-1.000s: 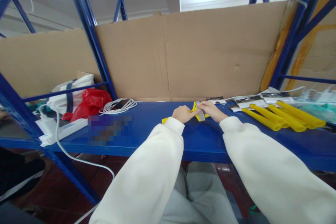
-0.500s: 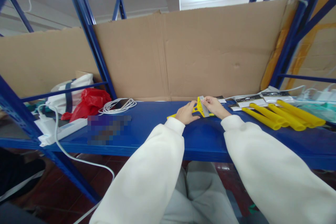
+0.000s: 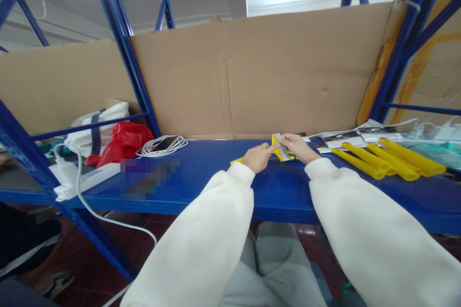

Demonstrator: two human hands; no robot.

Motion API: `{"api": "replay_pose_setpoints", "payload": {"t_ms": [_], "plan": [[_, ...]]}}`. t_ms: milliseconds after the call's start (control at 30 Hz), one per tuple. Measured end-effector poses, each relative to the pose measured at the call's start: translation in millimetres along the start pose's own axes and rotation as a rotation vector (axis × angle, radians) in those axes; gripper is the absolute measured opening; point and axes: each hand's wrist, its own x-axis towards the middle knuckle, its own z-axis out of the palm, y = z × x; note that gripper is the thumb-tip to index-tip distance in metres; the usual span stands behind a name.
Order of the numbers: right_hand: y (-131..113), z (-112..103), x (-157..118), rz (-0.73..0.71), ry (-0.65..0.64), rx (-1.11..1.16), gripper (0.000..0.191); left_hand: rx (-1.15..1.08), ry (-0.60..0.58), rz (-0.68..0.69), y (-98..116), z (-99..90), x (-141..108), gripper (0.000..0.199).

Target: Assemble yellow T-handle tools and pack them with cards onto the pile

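My right hand (image 3: 297, 147) pinches the upper end of a flat grey metal blade (image 3: 283, 149), which lies tilted against a yellow plastic scraper head (image 3: 275, 141). My left hand (image 3: 256, 157) is closed at the left side of this scraper head, its index finger stretched to the yellow part beside the blade. The fingers partly hide how it grips. Another bit of yellow sticks out left of my left hand, and more yellow lies on the shelf below the blade. Both hands are just above the blue shelf top (image 3: 212, 177).
Several yellow tubes (image 3: 396, 165) lie to the right, before flat black-and-white packets (image 3: 344, 138). On the left are a coiled white cable (image 3: 162, 146), a red plastic bag (image 3: 126, 141) and a white power strip (image 3: 90, 180). Cardboard (image 3: 288, 72) stands behind. A person's foot shows lower left.
My left fingers have shifted, with the index finger now stretched towards the blade. The blade has tilted slightly and moved a little right with my right hand.
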Motion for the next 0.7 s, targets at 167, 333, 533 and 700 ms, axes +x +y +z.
{"api": "replay_pose_setpoints", "payload": {"t_ms": [167,333,533,700], "plan": [[1,1,0,-0.012,-0.022,-0.029,0.051,0.071,-0.060,0.023,2,-0.7,0,0.056],[6,-8,6,0.055,0.008,-0.080,0.032,0.060,-0.069,-0.002,0,1.6,1,0.057],[26,-45,14,0.076,0.252,-0.622,0.015,-0.002,-0.078,-0.104,-5,5.9,3,0.057],[36,-47,20,0.167,0.087,-0.834,0.015,-0.063,-0.076,-0.152,-8,5.7,4,0.054]]}}
